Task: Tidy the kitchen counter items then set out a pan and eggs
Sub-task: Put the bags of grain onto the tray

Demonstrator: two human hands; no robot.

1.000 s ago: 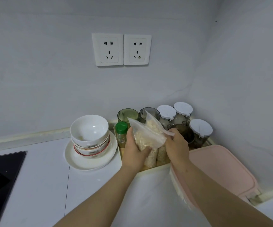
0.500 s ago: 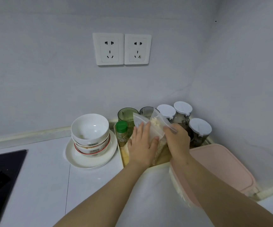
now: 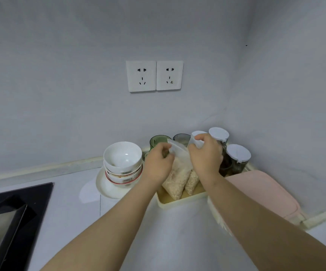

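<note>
Lower centre of the frame: left hand and right hand both curled onto the top edge of a clear bag of pale grain, pinching it at its left and right corners, probably to keep the mouth closed and the bag upright while seating it. Bag bottom down in the cream tray, leaning against a second bag of grain just to its right; likely stood on end to fit the narrow gap left in the tray. Behind the hands, at the tray's far end, a green cup and a grey cup; further right, white-lidded jars packed into the corner, partly hidden by the right hand. Left of the tray, stacked bowls on a plate, just beside it. Pink-lidded box at right, black cooktop at lower left of the white tabletop. Judging by this, tidying in hand — no pan or eggs in view, so that part not yet begun.
</note>
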